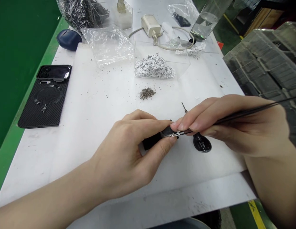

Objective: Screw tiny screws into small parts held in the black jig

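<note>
A small black piece (151, 142) sits in the thumb and forefinger of the left hand (128, 146), just below the center of the frame, its long axis rising gently from lower left to upper right. The left hand is the nearer, wrapping the piece with its digits nearly closed; the right hand (248, 122) comes in from the right, fingers pinched around slim dark tweezers (243, 113) that slant down and leftward to the piece's right end. Their pale metal tips lie close together beside the left thumb; whether they grip anything cannot be told. Just beneath the right fingers rests a tool with a glossy, bulb-shaped black handle (202, 143), its thin shaft angled toward the upper left. Above the hands, on a soft-looking white sheet (90, 111), lies a loose heap of tiny dark metallic bits (147, 93), and behind it a clear, hard-edged tray (181, 71) with a mound of curled white-and-gray fragments (154, 67). At left, a ribbed black phone case (33, 111); at upper left, crinkled clear plastic (109, 44)
</note>
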Motion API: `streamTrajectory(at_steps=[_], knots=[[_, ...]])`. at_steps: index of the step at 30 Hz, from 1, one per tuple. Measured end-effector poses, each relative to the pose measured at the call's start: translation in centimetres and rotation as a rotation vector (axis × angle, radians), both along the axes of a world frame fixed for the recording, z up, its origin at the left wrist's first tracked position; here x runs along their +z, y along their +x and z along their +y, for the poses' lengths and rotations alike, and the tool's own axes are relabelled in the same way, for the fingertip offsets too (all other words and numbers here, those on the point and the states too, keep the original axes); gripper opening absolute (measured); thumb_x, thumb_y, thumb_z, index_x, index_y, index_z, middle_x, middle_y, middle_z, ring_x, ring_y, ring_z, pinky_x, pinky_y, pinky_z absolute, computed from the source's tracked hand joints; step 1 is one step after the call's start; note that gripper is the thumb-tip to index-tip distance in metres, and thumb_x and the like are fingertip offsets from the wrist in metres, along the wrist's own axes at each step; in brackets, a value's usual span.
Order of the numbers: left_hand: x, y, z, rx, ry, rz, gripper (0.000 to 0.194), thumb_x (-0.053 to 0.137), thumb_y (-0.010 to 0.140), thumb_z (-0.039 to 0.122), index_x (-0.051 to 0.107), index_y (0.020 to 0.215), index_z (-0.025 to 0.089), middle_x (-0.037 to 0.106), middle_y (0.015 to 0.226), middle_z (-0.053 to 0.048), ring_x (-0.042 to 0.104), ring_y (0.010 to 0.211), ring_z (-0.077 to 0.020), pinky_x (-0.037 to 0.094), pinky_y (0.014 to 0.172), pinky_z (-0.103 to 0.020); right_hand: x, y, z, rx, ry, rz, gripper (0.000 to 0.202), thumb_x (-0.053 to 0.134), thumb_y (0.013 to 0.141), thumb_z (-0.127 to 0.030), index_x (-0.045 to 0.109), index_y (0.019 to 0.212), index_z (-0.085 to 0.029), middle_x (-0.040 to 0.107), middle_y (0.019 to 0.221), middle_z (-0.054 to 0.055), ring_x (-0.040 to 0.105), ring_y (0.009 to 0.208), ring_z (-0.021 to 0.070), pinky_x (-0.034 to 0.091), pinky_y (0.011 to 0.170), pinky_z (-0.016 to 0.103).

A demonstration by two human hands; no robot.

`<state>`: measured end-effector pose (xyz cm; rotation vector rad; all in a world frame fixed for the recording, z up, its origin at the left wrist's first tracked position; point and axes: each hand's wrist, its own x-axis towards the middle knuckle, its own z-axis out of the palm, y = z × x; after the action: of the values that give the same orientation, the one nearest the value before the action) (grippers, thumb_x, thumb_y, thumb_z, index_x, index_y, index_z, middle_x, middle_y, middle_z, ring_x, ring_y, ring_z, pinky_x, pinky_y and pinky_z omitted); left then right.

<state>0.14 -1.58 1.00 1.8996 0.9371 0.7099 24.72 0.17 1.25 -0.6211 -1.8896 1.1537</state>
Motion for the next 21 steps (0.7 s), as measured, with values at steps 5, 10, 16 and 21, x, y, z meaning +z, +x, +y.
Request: streamTrajectory(at_steps=[5,10,16,21], knots=[[0.1,0.0,0.0,-0.006,0.014,0.012,0.017,0.065,0.101,0.024,0.080,0.108,0.023,0.080,0.099,-0.002,0.072,0.101,-0.0212,0.060,0.088,-0.032,0.2,0.0,0.0,-0.008,0.002,-0.023,0.031,0.075,0.088,0.000,0.082,0.111,-0.019,0.084,0.102,0.008,0.082,0.102,0.0241,0.071,0.090,0.033],[0.1,0.0,0.0,-0.014,0.028,0.017,0.015,0.065,0.101,0.023,0.080,0.106,0.020,0.080,0.096,-0.001,0.071,0.100,-0.0195,0.060,0.087,-0.029,0.5,-0.8,-0.5,-0.087,-0.064,-0.024,0.018,0.083,0.090,-0.020,0.083,0.107,-0.025,0.084,0.102,0.007,0.082,0.104,0.0262,0.071,0.090,0.037],[-0.1,0.1,0.0,0.002,0.024,0.007,0.015,0.065,0.101,0.024,0.079,0.105,0.022,0.081,0.097,-0.002,0.072,0.100,-0.0213,0.061,0.086,-0.031,1.1,-3.7,-0.9,-0.214,-0.155,0.023,0.037,0.088,0.081,-0.052,0.081,0.110,-0.030,0.081,0.113,0.009,0.075,0.121,0.0324,0.068,0.098,0.046],[-0.1,0.0,0.1,-0.001,0.023,0.008,0.016,0.065,0.101,0.024,0.080,0.106,0.024,0.081,0.099,-0.002,0.072,0.101,-0.0220,0.061,0.088,-0.033,1.0,-2.6,-0.7,-0.208,-0.149,0.001,0.031,0.089,0.082,-0.046,0.081,0.107,-0.029,0.083,0.108,0.008,0.078,0.114,0.0313,0.070,0.095,0.045]])
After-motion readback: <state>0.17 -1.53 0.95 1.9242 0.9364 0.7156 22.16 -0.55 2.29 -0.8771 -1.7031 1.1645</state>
